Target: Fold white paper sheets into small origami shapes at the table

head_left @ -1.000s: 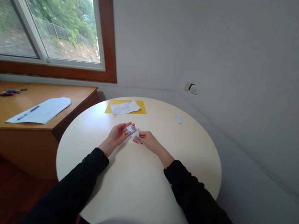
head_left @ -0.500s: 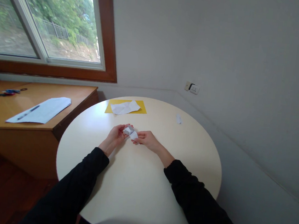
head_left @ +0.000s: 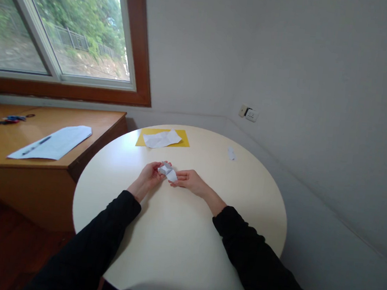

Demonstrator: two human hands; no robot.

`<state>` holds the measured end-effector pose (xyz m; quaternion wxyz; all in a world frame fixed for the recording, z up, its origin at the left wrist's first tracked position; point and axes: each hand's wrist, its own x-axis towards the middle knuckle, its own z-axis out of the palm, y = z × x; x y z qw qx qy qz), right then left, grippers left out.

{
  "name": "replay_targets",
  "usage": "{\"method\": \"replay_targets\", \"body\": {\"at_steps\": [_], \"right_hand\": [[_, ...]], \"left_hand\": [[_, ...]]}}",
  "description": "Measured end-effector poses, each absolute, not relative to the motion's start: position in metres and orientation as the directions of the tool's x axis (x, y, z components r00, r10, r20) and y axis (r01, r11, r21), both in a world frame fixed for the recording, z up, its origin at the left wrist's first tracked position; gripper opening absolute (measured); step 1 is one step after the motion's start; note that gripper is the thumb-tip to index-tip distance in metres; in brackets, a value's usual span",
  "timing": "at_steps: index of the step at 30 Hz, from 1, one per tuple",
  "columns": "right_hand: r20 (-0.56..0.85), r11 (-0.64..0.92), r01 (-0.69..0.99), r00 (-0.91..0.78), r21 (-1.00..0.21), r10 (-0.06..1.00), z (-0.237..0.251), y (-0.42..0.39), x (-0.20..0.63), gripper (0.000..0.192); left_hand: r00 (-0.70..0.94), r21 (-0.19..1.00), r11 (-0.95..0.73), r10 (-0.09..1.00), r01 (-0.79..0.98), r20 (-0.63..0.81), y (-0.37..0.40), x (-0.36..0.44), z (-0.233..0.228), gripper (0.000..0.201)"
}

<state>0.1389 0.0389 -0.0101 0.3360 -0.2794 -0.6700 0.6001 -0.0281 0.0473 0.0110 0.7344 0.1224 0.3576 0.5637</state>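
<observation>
A small folded piece of white paper (head_left: 168, 172) is held between both hands just above the round cream table (head_left: 177, 235). My left hand (head_left: 148, 177) pinches its left side with fingers curled around it. My right hand (head_left: 189, 180) grips its right end with thumb and fingers. Both arms wear black sleeves and reach in from the bottom of the view.
A yellow sheet (head_left: 183, 140) with a white paper (head_left: 161, 139) on it lies at the table's far edge. A small paper scrap (head_left: 231, 154) lies far right. A wooden desk (head_left: 23, 145) at left carries a white sheet (head_left: 55, 142), a pen and scissors.
My left hand's fingers have closed in around the folded paper, which has shifted slightly left and up. The right hand has stayed almost still.
</observation>
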Motion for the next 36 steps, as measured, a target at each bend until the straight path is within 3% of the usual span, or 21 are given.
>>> {"method": "replay_targets", "body": {"at_steps": [10,14,19,36], "right_hand": [[0.124,0.150,-0.004,-0.581,-0.989,0.805,-0.0070,0.0365,0.1386,0.038],[0.110,0.137,0.018,-0.508,-0.990,0.855,-0.0092,0.0387,0.1371,0.034],[0.151,0.266,0.169,-0.497,-0.949,0.855,-0.0115,0.0419,0.1358,0.032],[0.143,0.261,0.192,-0.474,-0.946,0.869,-0.0072,0.0380,0.1343,0.031]], "left_hand": [[0.111,0.603,0.336,0.919,-0.724,-0.378,0.0486,-0.0300,0.0096,0.021],[0.105,0.707,0.266,0.959,-0.656,-0.263,0.0481,-0.0290,0.0096,0.020],[0.139,0.784,0.212,0.977,-0.584,-0.161,0.0444,-0.0252,0.0125,0.020],[0.131,0.690,0.254,0.965,-0.678,-0.226,0.0464,-0.0255,0.0130,0.024]]}}
